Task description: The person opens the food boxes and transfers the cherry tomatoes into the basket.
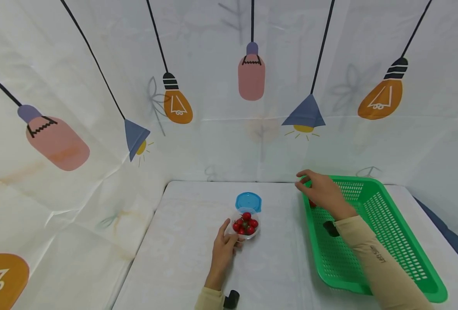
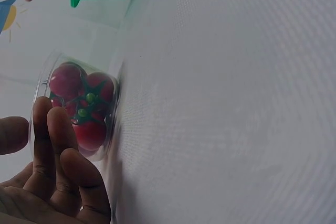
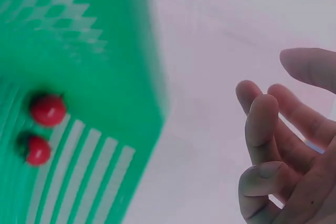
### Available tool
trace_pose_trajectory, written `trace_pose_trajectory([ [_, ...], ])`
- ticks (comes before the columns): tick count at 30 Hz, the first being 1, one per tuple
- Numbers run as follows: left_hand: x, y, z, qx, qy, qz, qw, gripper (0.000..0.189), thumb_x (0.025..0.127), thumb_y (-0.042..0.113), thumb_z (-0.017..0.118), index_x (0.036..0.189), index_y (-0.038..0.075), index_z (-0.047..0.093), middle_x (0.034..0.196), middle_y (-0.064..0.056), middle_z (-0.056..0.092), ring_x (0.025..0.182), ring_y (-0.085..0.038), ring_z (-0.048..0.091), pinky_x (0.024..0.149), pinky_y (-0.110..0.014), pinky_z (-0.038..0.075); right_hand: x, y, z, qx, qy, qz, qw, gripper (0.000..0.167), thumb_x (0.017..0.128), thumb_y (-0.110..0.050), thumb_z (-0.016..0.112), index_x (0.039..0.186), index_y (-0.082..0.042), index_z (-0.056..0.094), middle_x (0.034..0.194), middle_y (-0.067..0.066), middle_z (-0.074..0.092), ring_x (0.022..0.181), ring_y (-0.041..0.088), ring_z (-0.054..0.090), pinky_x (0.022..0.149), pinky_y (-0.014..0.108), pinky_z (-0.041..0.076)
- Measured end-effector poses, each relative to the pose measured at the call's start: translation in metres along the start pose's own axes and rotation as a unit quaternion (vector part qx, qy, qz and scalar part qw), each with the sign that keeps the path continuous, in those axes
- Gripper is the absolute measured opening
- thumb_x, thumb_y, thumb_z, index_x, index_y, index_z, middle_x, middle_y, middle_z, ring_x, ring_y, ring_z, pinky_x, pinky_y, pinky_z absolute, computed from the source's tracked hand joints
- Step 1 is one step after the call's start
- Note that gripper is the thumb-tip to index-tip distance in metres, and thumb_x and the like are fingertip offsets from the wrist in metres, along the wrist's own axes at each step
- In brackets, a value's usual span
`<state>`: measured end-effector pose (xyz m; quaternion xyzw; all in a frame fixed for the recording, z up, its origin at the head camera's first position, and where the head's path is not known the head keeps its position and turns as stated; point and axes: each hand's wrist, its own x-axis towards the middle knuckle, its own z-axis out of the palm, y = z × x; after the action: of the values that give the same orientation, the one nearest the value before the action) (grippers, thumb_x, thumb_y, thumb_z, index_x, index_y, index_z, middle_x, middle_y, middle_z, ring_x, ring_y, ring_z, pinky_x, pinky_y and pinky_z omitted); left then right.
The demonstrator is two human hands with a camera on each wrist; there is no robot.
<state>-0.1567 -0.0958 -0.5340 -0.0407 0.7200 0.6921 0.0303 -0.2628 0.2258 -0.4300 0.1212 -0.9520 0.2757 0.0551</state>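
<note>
A small clear plastic cup with its blue lid folded back stands on the white table, filled with several red cherry tomatoes. Green stems show among them in the left wrist view. At the cup's near left side is my left hand, fingers loosely bent right by the wall. My right hand hovers over the far left corner of a green basket, fingers loosely curled with nothing between them. Inside the basket, two tomatoes lie close together; in the head view the right hand partly hides them.
The slotted basket takes up the right side of the white-covered table. Behind and to the left hangs a white sheet printed with lamps, meeting the table's far and left edges.
</note>
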Motion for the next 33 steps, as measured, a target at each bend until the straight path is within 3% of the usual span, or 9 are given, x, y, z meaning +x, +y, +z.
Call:
trace_pose_trajectory([
  [6, 0.000, 0.001, 0.001, 0.000, 0.004, 0.000, 1.0000, 0.057, 0.103, 0.010, 0.053, 0.156, 0.004, 0.034, 0.101, -0.020, 0.073, 0.093, -0.043, 0.066, 0.074, -0.036, 0.050, 0.008, -0.025, 0.014, -0.005, 0.017, -0.019, 0.9997, 0.038, 0.100, -0.034, 0.063, 0.132, -0.012, 0.062, 0.116, 0.011, 0.072, 0.089, 0.026, 0.067, 0.060, 0.037, 0.051],
  [8, -0.001, 0.001, 0.001, 0.002, 0.005, 0.001, 1.0000, 0.056, 0.104, 0.010, 0.053, 0.156, 0.004, 0.034, 0.101, -0.021, 0.072, 0.093, -0.043, 0.066, 0.074, -0.036, 0.050, 0.011, -0.034, 0.018, -0.005, 0.018, -0.016, 0.9997, 0.038, 0.100, -0.034, 0.064, 0.132, -0.013, 0.063, 0.116, 0.010, 0.072, 0.093, 0.028, 0.067, 0.063, 0.039, 0.052],
  [14, -0.002, 0.002, 0.001, 0.001, 0.006, 0.001, 1.0000, 0.056, 0.104, 0.011, 0.054, 0.156, 0.004, 0.035, 0.102, -0.021, 0.072, 0.093, -0.043, 0.065, 0.075, -0.037, 0.051, 0.016, -0.056, 0.035, 0.000, -0.002, -0.014, 0.9999, 0.036, 0.098, -0.033, 0.066, 0.130, -0.016, 0.063, 0.114, 0.006, 0.073, 0.089, 0.024, 0.065, 0.063, 0.037, 0.052],
  [23, -0.003, 0.002, 0.001, -0.003, 0.004, 0.004, 1.0000, 0.056, 0.104, 0.011, 0.054, 0.156, 0.003, 0.034, 0.103, -0.024, 0.072, 0.094, -0.044, 0.065, 0.078, -0.040, 0.051, 0.007, -0.088, 0.073, -0.022, -0.087, -0.039, 0.9952, 0.034, 0.093, -0.028, 0.074, 0.124, -0.018, 0.067, 0.107, 0.003, 0.074, 0.090, 0.021, 0.066, 0.065, 0.033, 0.054],
  [33, 0.000, -0.002, 0.001, -0.006, 0.005, 0.009, 0.9999, 0.055, 0.103, 0.008, 0.053, 0.155, 0.004, 0.035, 0.102, -0.026, 0.072, 0.092, -0.046, 0.065, 0.072, -0.036, 0.050, 0.001, -0.099, 0.104, -0.034, -0.125, -0.048, 0.9904, 0.032, 0.091, -0.025, 0.076, 0.120, -0.016, 0.069, 0.103, 0.005, 0.074, 0.088, 0.022, 0.067, 0.063, 0.037, 0.055],
])
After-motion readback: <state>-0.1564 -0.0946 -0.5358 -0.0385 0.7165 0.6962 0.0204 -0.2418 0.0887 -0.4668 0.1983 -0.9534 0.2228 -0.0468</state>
